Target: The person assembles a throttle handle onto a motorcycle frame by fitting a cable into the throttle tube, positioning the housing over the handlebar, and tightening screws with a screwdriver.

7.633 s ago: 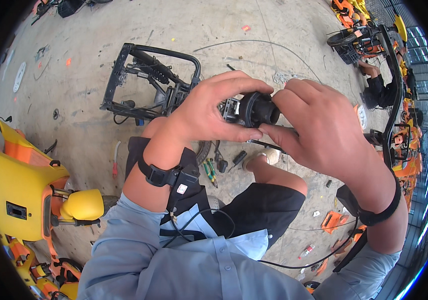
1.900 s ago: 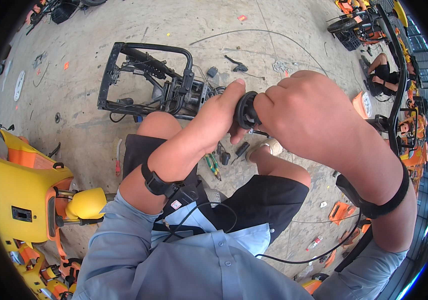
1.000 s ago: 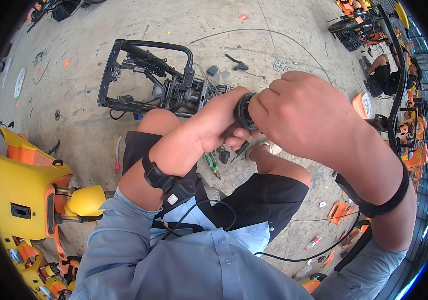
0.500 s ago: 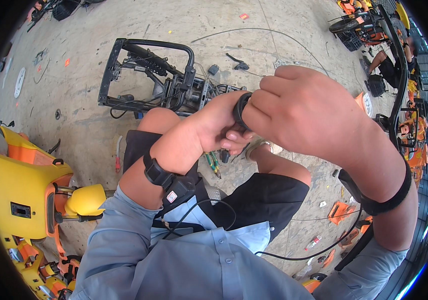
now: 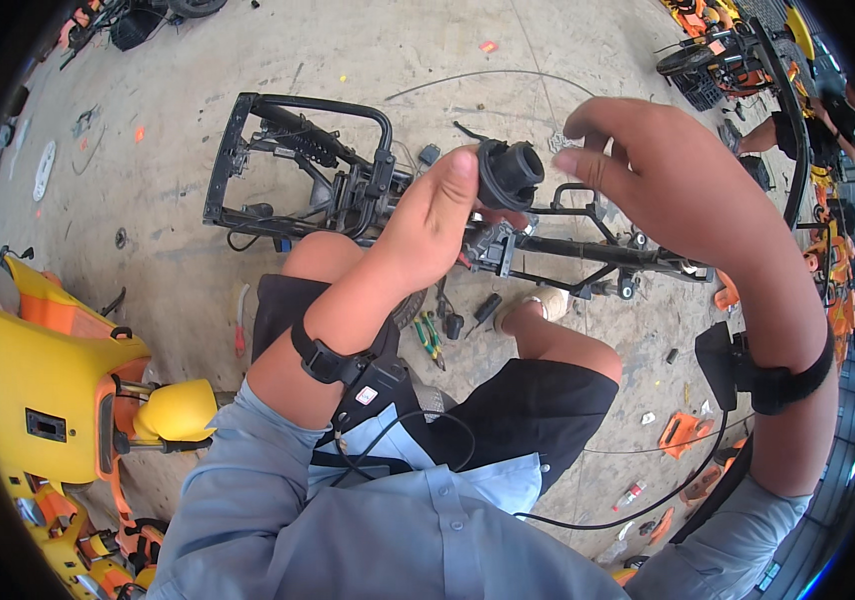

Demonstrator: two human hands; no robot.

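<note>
My left hand (image 5: 436, 218) is closed round a black round plastic part (image 5: 510, 176), with a collar and a narrower ringed end facing right. Just to the right of that part hovers my right hand (image 5: 648, 165), its thumb and fingers apart and nothing seen between them. Behind and below both hands a black metal vehicle frame (image 5: 360, 205) lies across the floor. Green-handled pliers (image 5: 432, 338) rest on the ground between my legs, beside a small dark cylinder (image 5: 484, 312). Straps with black boxes circle both my forearms.
Yellow and orange body panels (image 5: 58, 370) stand close on my left. A red-handled tool (image 5: 240, 322) lies beside them. At the far right another person (image 5: 833, 130) sits near a partly stripped vehicle (image 5: 723, 60). Orange scraps (image 5: 686, 432) and a cable (image 5: 628, 522) are at lower right.
My right hand has come off the left and drawn to the right, its fingers parting. The left hand has turned up, bringing the black part into plain sight.
</note>
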